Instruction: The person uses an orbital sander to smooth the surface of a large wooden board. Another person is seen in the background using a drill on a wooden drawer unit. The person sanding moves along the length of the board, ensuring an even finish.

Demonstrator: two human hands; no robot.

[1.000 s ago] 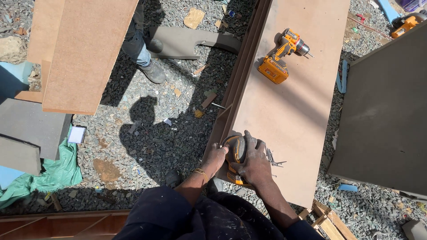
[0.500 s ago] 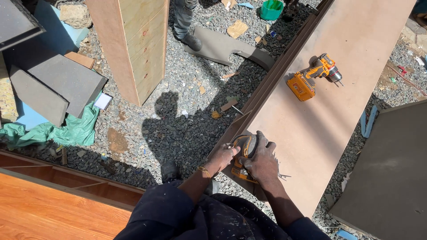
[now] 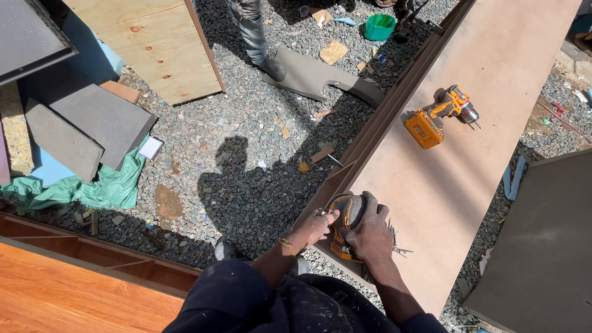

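Single head-worn view, looking steeply down past your own torso.
Your hands sit near the lens at 6 o'clock; the long brown board (image 3: 468, 154) runs from there toward 1 o'clock, and gravel ground (image 3: 246, 154) recedes toward 11 o'clock. No second view shares the scene.

An orange-and-black power tool (image 3: 343, 223) lies at the brown board's (image 3: 468, 154) near edge.

Harsh sunlight, hard dark shadows, sharp focus
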